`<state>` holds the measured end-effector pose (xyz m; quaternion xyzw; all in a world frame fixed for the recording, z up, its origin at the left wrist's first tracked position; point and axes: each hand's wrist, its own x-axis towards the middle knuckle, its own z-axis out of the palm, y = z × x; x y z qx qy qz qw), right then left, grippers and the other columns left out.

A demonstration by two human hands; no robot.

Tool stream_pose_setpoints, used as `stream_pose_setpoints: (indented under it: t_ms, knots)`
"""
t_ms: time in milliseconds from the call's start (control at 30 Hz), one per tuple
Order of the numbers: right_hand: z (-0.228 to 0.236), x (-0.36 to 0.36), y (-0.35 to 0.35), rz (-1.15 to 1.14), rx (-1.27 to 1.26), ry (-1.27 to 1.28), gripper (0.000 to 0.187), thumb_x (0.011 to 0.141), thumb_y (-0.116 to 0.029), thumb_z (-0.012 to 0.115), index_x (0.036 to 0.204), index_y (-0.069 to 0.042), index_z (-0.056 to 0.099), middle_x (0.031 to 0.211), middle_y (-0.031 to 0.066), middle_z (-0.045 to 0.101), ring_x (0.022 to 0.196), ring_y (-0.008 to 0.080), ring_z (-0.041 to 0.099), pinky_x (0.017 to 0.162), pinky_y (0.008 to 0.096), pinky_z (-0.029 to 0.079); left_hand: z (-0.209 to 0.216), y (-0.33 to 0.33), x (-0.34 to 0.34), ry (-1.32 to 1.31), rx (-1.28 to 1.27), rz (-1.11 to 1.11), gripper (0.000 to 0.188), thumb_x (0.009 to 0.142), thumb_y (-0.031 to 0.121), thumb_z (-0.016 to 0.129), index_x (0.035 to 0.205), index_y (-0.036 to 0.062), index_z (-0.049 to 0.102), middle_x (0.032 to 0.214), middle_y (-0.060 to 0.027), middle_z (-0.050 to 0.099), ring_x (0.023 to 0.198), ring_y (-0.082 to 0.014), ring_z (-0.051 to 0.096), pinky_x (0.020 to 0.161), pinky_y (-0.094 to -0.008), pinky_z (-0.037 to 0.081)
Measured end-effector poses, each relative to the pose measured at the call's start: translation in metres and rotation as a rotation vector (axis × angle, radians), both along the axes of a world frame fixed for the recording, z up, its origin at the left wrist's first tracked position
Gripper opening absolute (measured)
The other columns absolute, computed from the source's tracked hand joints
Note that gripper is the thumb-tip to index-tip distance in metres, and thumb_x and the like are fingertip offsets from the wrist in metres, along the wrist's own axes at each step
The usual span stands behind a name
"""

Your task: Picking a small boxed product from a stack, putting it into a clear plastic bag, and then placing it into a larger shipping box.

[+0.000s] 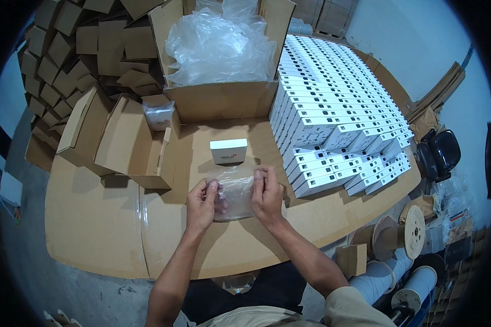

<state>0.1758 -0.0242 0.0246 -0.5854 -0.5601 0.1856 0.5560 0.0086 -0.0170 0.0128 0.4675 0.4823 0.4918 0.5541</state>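
A clear plastic bag (235, 197) is stretched between my two hands above the cardboard-covered table. My left hand (203, 203) pinches its left edge, and my right hand (268, 195) grips the right edge near the upper corner. Just beyond the bag a small white box (228, 151) stands upright with a small red mark on its front. To the left, an open brown carton (132, 143) holds a few plastic-wrapped items (159, 116) at its far end. Whether anything is inside the bag in my hands I cannot make out; it looks flat and see-through.
Behind stands a large open carton (223, 102) heaped with clear plastic bags (221, 46). Tall stacked rows of white boxes (333, 109) fill the right side. Folded brown cartons (93, 41) pile up far left. Cable spools (414, 231) and a black chair (441, 155) stand beyond the table's right edge.
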Motion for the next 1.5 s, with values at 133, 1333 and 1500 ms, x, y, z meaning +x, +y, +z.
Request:
stream_pose_setpoints:
  t_ms: [133, 1333, 1500]
  knots:
    - [0.001, -0.008, -0.004, 0.164, -0.203, 0.187, 0.018, 0.104, -0.017, 0.055, 0.110, 0.001, 0.055, 0.071, 0.0222, 0.066, 0.064, 0.0279, 0.071, 0.056, 0.0401, 0.051, 0.004, 0.002, 0.001, 0.149, 0.250, 0.195, 0.027, 0.110, 0.022, 0.045, 0.098, 0.0029, 0.059, 0.072, 0.0007, 0.056, 0.060, -0.0052, 0.052, 0.052, -0.0257, 0.044]
    - [-0.005, 0.005, 0.006, 0.154, -0.118, 0.239, 0.021, 0.106, -0.017, 0.050, 0.096, -0.001, 0.059, 0.069, 0.0107, 0.062, 0.061, 0.0147, 0.059, 0.057, 0.0318, 0.047, 0.012, -0.002, -0.009, -0.030, 0.006, -0.207, 0.043, 0.085, 0.005, 0.082, 0.121, 0.0009, 0.059, 0.101, -0.0080, 0.072, 0.091, -0.0133, 0.069, 0.081, -0.0284, 0.058]
    - [0.013, 0.010, 0.006, 0.033, 0.083, 0.189, 0.014, 0.098, -0.010, 0.060, 0.109, -0.002, 0.063, 0.094, 0.0136, 0.069, 0.082, 0.0201, 0.067, 0.072, 0.0321, 0.053, 0.019, -0.005, -0.009, -0.010, 0.019, -0.191, 0.043, 0.084, 0.004, 0.082, 0.120, 0.0013, 0.058, 0.097, -0.0083, 0.074, 0.088, -0.0137, 0.071, 0.082, -0.0285, 0.058]
